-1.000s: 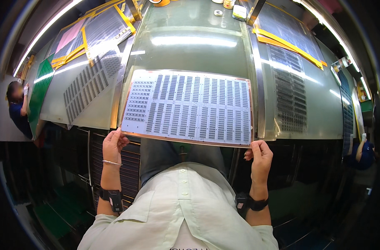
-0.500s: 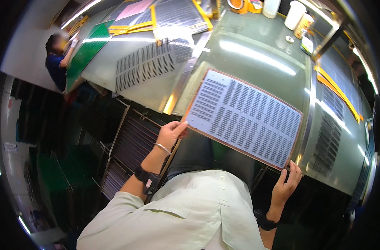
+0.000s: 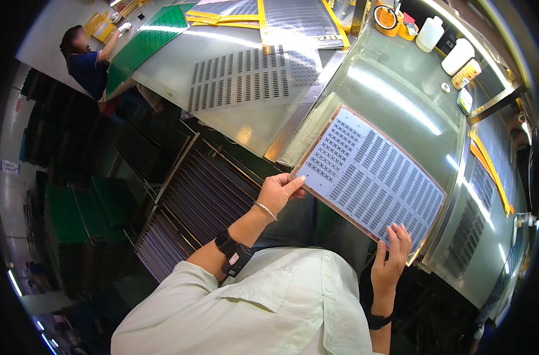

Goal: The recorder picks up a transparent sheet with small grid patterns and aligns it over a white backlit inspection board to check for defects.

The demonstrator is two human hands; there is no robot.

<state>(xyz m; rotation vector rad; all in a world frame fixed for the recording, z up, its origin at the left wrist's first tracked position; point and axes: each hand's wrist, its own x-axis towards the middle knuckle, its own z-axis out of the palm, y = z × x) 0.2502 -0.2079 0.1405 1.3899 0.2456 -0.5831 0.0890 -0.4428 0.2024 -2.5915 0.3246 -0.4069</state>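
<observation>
Two bare hands are at one rectangular panel. The left hand [image 3: 281, 190] pinches its near left corner, thumb on top and fingers underneath. The right hand [image 3: 391, 254] is loosely spread, thumb apart from the fingers, which reach over the near edge by the right corner; whether they touch cannot be told. One silver-coloured bracelet [image 3: 265, 211] circles the left wrist, and two black straps sit on the forearms, one each.

The pale blue-white panel with a copper-coloured border [image 3: 370, 171] slants over the near edge of the greenish, glossy bench [image 3: 334, 89]. It bears one block of dark X-shaped marks at its left end and two long rows of dark bar-patterned blocks.

Beyond it on the bench stand two white plastic bottles [image 3: 430, 35], one orange-and-white cylindrical container [image 3: 466, 74], one small white ring-shaped roll [image 3: 445, 87] and one pale rectangular container with a dark rim [image 3: 464, 101]. Two orange rolls [image 3: 386, 19] sit at the far end.

To the left lies one clear film with black-marked rows [image 3: 240, 77]. Farther left, one co-worker in a dark blue top [image 3: 92, 71] sits beside one large green sheet [image 3: 148, 47].
</observation>
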